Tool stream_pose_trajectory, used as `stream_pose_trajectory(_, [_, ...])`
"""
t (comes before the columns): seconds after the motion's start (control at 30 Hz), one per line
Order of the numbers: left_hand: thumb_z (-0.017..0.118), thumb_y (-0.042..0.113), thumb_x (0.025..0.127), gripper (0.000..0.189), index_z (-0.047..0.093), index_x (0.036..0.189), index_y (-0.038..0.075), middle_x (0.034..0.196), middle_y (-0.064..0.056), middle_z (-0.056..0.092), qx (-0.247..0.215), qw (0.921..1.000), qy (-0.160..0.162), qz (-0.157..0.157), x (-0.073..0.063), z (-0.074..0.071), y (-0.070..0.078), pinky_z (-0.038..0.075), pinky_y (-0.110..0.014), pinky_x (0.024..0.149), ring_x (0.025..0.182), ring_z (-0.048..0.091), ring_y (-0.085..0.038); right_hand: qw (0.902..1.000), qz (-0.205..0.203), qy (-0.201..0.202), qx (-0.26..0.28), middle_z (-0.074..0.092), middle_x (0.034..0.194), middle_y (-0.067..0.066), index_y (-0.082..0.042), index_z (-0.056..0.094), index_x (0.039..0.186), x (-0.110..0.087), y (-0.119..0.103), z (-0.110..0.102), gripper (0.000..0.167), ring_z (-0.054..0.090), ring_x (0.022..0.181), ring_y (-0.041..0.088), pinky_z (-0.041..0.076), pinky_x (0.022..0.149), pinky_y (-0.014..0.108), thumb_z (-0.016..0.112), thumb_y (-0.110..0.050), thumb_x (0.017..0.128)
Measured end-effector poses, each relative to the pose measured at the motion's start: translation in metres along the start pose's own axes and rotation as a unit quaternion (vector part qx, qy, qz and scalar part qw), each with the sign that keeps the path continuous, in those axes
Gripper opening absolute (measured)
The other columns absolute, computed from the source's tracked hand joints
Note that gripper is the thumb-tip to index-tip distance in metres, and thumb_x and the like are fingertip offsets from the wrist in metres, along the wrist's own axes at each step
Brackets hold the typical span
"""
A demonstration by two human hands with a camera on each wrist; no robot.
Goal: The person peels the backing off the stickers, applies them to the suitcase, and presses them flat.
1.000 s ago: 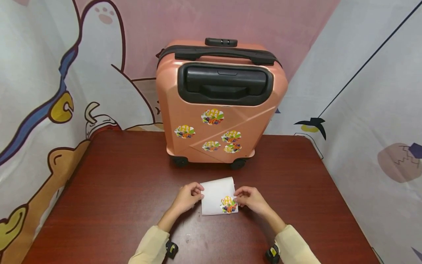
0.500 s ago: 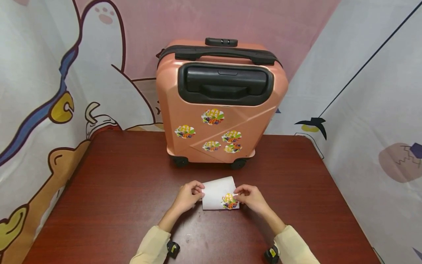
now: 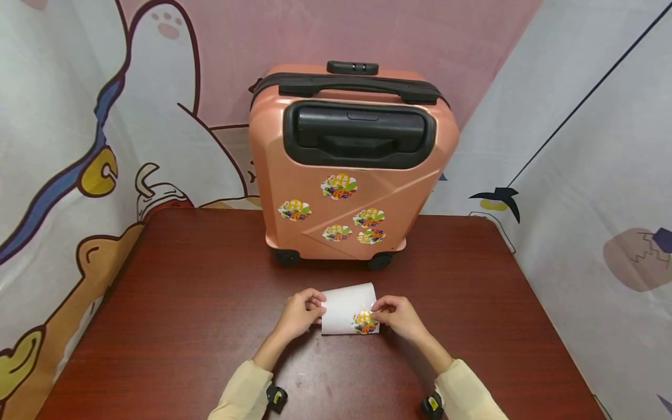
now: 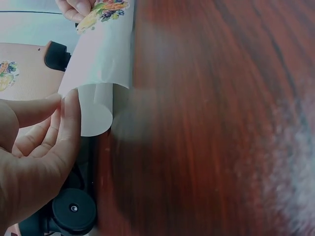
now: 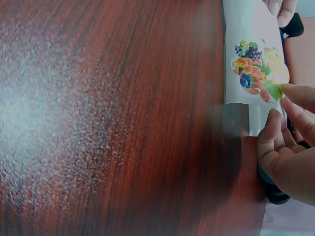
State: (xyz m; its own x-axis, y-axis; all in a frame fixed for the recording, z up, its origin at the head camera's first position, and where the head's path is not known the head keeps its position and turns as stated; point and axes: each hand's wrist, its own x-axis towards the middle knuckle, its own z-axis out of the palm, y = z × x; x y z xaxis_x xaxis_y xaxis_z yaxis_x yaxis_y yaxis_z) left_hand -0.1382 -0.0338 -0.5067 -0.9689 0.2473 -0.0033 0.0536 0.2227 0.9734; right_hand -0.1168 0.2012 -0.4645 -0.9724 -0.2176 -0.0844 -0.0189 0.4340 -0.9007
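A white sheet of sticker backing paper (image 3: 341, 312) is curled over above the table, its loose end rolled underneath in the left wrist view. One round fruit-printed sticker (image 3: 364, 322) is on its right end. In the right wrist view the sticker's yellow side juts past the paper's bent edge. My left hand (image 3: 300, 313) pinches the paper's left edge between thumb and fingers (image 4: 71, 115). At the other end my right hand (image 3: 401, 318) pinches the sticker's edge by the green leaf print; whether the paper is also between those fingers (image 5: 295, 93) is hard to tell.
A pink hard-shell suitcase (image 3: 346, 201) stands upright at the back of the brown table (image 3: 184, 303), with several similar fruit stickers on its front. Printed cloth (image 3: 577, 146) hangs behind and on both sides.
The paper's near edge has curled under and away from me, so less of its face shows. Both hands keep nearly the same place and grip.
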Motion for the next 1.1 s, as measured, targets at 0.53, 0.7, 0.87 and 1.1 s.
stream_pose_trajectory(0.53, [0.063,-0.01,0.077,0.013,0.059,0.09,-0.007,0.076,-0.011,0.058,-0.024,0.9996,-0.009,-0.007,-0.004,0.003,0.0,0.053,-0.032,0.051,0.063,0.06,-0.02,0.9995,0.002,0.012,-0.03,0.053,0.064,0.004,0.003,0.061,0.076,0.008,0.034,0.003,0.008,0.046,0.054,0.008,0.039,0.049,0.021,0.069,0.005,0.075])
stream_pose_trajectory(0.7, [0.062,-0.01,0.078,0.012,0.059,0.09,-0.007,0.074,-0.008,0.056,-0.023,0.9995,-0.013,-0.018,-0.004,0.004,0.001,0.053,-0.033,0.051,0.061,0.059,-0.018,0.9994,0.002,0.021,-0.027,0.053,0.071,0.006,-0.002,0.061,0.072,0.007,0.035,0.003,0.011,0.048,0.057,0.011,0.041,0.051,0.022,0.068,0.005,0.075])
stream_pose_trajectory(0.87, [0.061,-0.011,0.079,0.012,0.058,0.09,-0.008,0.074,-0.008,0.055,-0.032,0.999,-0.018,-0.027,-0.004,0.005,-0.001,0.053,-0.034,0.051,0.06,0.058,-0.017,0.9984,0.002,0.046,-0.034,0.052,0.078,0.006,-0.006,0.062,0.068,0.006,0.034,0.005,0.016,0.049,0.066,0.013,0.042,0.057,0.022,0.071,0.006,0.071])
stream_pose_trajectory(1.1, [0.061,-0.009,0.079,0.009,0.058,0.087,-0.007,0.072,-0.008,0.056,-0.038,0.9989,-0.027,0.007,-0.003,0.006,-0.007,0.052,-0.03,0.049,0.058,0.059,-0.014,0.9973,0.0,0.06,-0.044,0.051,0.079,0.005,-0.003,0.063,0.067,0.007,0.036,0.005,0.013,0.048,0.068,0.013,0.04,0.059,0.022,0.072,0.006,0.07])
